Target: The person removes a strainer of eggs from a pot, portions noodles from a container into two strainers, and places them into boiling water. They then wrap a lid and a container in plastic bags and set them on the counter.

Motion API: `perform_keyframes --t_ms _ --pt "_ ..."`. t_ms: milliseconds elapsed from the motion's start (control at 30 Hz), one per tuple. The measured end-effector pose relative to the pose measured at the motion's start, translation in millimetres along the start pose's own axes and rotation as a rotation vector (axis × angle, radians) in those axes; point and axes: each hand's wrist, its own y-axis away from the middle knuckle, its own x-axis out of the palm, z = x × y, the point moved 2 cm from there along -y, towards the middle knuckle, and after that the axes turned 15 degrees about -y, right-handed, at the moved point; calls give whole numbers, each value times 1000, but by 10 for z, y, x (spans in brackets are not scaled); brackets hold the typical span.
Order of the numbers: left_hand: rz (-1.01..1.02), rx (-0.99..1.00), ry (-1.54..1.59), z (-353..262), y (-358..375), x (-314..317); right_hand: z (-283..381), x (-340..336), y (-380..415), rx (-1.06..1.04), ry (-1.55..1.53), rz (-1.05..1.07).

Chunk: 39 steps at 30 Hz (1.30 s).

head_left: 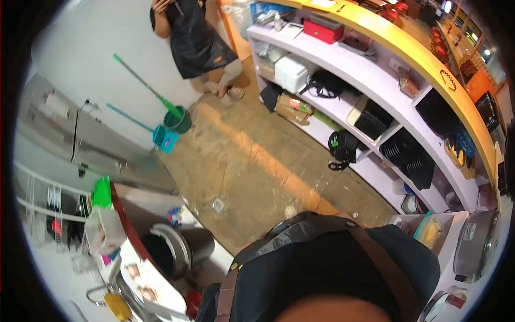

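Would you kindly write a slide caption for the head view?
Work area from above: bucket and dustpan by the wall, shelves opposite, another person standing beyond.

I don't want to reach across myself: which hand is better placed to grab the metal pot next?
Left, probably: the pot stands left of the torso, so the right would likely have to cross over. Neither hand shows, so I judge by side alone.
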Motion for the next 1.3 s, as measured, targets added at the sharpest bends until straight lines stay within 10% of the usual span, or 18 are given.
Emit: perform_keyframes --t_ms 300,433,633,667,933,1067,1133,1167,1300 --pt "44 62 -219 -742 -1141 -1675 754 -445 -1131 -36 -129 -98" --pt "68 183 -427 -1252 -2008 -2564 1372 -337 -2137 -357 680 25" --pt "63 566 -856 -2565 -3604 -3899 3046 -573 -1866 -838 214 -284" --pt "16 511 -770 -2966 -3567 -4126 3461 -621 -1763 -357 166 -267" --pt "-447 1180 -283 -6491 -3600 -5296 4037 -1064 -2305 -256 -69 -211" --pt "-588 1199 33 -7988 -3483 -5780 4156 -1523 -2878 -73 -483 -302" --pt "-974 1476 11 -8596 -3279 -6050 4266 -1750 -3099 0 -780 -363" --pt "-748 1457 168 -8867 -3165 -6170 4374 -1886 -3230 27 -945 -399" --pt "-1130 1557 -203 -9755 -3352 -6436 5704 -2574 -2864 17 -890 -481"
